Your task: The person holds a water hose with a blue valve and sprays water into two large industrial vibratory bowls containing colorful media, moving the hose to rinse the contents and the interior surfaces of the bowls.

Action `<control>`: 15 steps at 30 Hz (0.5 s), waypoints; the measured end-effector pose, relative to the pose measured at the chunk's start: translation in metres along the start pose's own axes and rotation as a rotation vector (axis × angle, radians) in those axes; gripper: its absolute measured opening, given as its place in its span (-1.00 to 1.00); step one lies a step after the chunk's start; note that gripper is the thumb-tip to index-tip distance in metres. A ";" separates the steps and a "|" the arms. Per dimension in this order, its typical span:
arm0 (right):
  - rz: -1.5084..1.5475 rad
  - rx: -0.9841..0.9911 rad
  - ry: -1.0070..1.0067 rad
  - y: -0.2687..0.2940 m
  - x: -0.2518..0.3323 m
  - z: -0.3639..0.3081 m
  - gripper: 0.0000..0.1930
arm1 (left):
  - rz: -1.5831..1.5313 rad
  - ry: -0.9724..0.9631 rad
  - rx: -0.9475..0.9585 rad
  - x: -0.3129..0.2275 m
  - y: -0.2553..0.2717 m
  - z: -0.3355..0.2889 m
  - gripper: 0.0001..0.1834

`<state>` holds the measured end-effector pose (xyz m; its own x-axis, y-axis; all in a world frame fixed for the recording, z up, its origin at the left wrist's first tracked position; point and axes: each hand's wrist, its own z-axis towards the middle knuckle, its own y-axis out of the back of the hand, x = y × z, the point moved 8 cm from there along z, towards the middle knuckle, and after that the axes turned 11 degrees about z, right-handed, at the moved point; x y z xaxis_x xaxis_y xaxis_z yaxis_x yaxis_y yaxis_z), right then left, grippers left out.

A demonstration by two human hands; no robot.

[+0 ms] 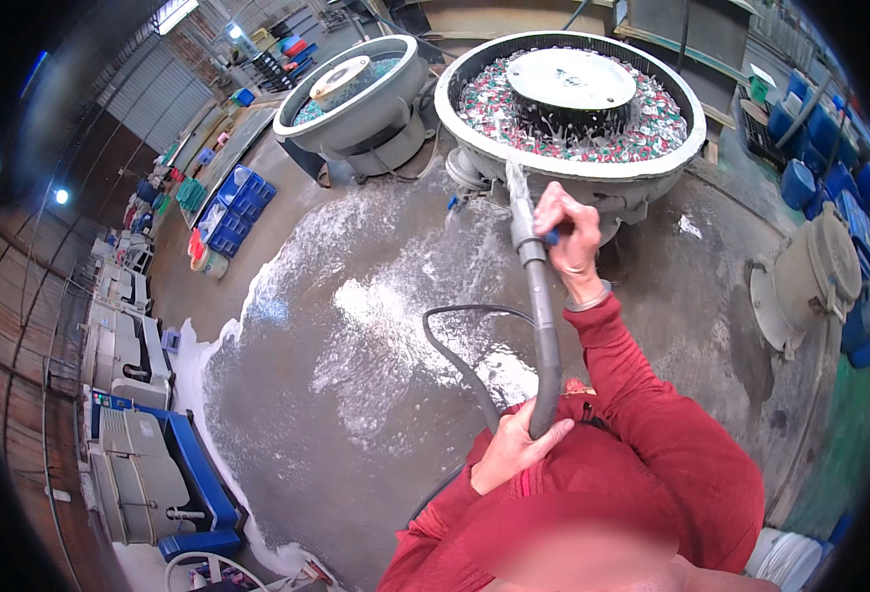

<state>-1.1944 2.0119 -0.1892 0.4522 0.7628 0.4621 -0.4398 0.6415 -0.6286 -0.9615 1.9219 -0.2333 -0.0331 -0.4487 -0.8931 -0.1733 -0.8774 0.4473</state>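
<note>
My left hand (522, 446) is wrapped round a thick grey hose (544, 345) close to my body. The hose runs forward to a grey valve fitting (527, 237) at its far end. Beside that fitting, my right hand (571, 235) is closed on a small blue valve handle (551, 237), which the fingers partly hide. A white jet of water (517, 180) leaves the fitting toward the near wall of a large round grey tub (593, 174). Small red, green and white pieces (489, 113) fill the tub around its pale central disc (573, 79).
Another round tub (395, 89) with bluish contents stands left of it. Water and foam (356, 306) spread over the floor, where the hose loops. Blue crates (239, 209) and grey machines (129, 459) line the left. A grey drum-like machine part (812, 266) and blue barrels (800, 183) stand right.
</note>
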 end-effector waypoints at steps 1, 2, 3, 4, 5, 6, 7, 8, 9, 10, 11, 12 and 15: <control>0.014 -0.018 -0.003 0.017 0.004 0.009 -0.56 | -0.015 -0.001 0.042 -0.005 -0.009 0.010 -0.63; 0.029 -0.036 -0.008 0.033 0.007 0.020 -0.55 | -0.009 -0.003 0.059 -0.011 -0.015 0.023 -0.64; 0.071 -0.044 -0.034 0.047 0.012 0.028 -0.56 | -0.006 0.001 0.083 -0.020 -0.022 0.036 -0.64; 0.100 -0.032 -0.044 0.061 0.015 0.036 -0.57 | -0.003 0.004 0.107 -0.028 -0.029 0.048 -0.65; 0.130 -0.042 -0.027 0.075 0.018 0.043 -0.57 | 0.006 0.040 0.145 -0.032 -0.037 0.057 -0.58; 0.152 -0.045 -0.005 0.089 0.023 0.050 -0.57 | -0.015 -0.007 0.122 -0.045 -0.042 0.070 -0.57; 0.156 -0.070 -0.015 0.104 0.026 0.055 -0.57 | -0.035 -0.054 0.100 -0.059 -0.047 0.082 -0.56; 0.160 -0.095 -0.024 0.119 0.029 0.059 -0.58 | -0.056 -0.102 0.079 -0.071 -0.052 0.093 -0.55; 0.165 -0.117 -0.031 0.133 0.033 0.065 -0.58 | -0.051 -0.087 0.110 -0.076 -0.061 0.104 -0.54; 0.130 -0.139 0.007 0.147 0.041 0.068 -0.58 | -0.046 -0.072 0.143 -0.080 -0.069 0.113 -0.53; 0.096 -0.161 0.045 0.159 0.051 0.070 -0.59 | -0.041 -0.057 0.176 -0.083 -0.078 0.122 -0.52; 0.105 -0.178 0.030 0.170 0.056 0.072 -0.59 | -0.035 -0.051 0.209 -0.085 -0.087 0.129 -0.55; 0.120 -0.221 0.006 0.204 0.074 0.083 -0.59 | -0.045 -0.062 0.271 -0.088 -0.113 0.149 -0.61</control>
<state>-1.3156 2.2061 -0.2313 0.4120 0.8314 0.3729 -0.3107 0.5129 -0.8002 -1.0860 2.0859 -0.2123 -0.0780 -0.3921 -0.9166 -0.4326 -0.8150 0.3854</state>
